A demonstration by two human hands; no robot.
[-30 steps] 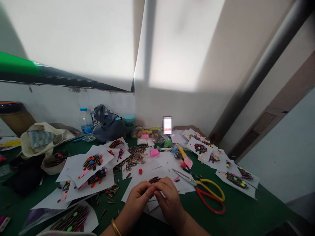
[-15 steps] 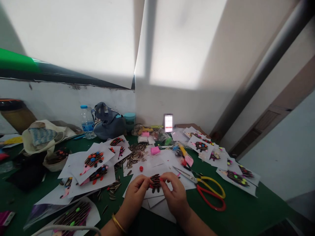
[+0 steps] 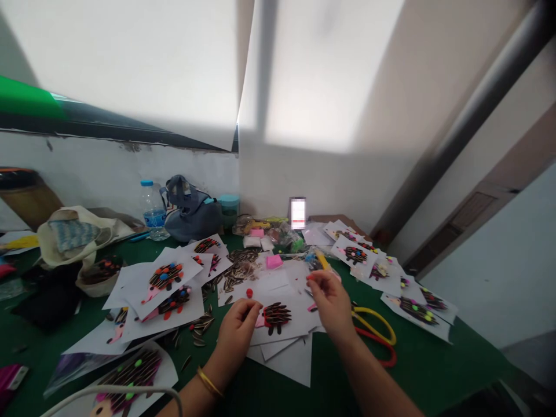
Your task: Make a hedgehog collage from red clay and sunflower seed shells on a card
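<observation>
A sheet with a hedgehog picture [image 3: 278,314] lies before me. Dark striped seeds make its spines, on red clay with a pink snout. My left hand [image 3: 238,329] is closed at the snout's edge, thumb and fingertips together; whatever they pinch, if anything, is hidden. Above and right of the sheet, my right hand [image 3: 332,301] pinches a small bit of red modelling clay [image 3: 310,278]. A red clay ball [image 3: 249,293] rests on the paper behind my left hand. Scissors [image 3: 377,321] with yellow and red handles lie partly hidden behind my right hand.
Finished-looking hedgehog pictures [image 3: 167,277] overlap at left, with more pictures [image 3: 417,310] at right. Loose sunflower seeds [image 3: 238,266] and a pink clay block [image 3: 274,262] lie behind the sheet. A water bottle [image 3: 154,217], blue bag [image 3: 191,214] and phone-like screen [image 3: 298,214] stand at the back.
My right hand has lifted off the hedgehog and moved right and away from me, with red clay in its fingertips. My left hand has shifted slightly left, uncovering the picture.
</observation>
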